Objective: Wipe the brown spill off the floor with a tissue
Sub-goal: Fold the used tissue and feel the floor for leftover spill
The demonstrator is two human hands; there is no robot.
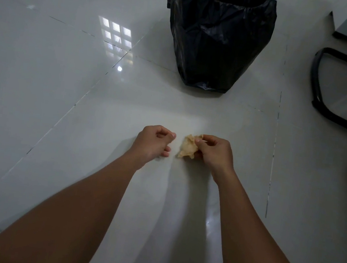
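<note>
Tissue of crumpled, brown-stained paper [189,147], judged soft and tearable, is pinched at its bunched edge by the right hand [214,152] mid-frame, the left hand [156,140] curled empty.

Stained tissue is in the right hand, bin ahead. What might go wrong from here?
The crumpled, brown-stained tissue is held only by the fingers of the right hand, so it may slip or smear the glossy floor. The bin stands farther ahead; a toss from here might miss its opening.
</note>
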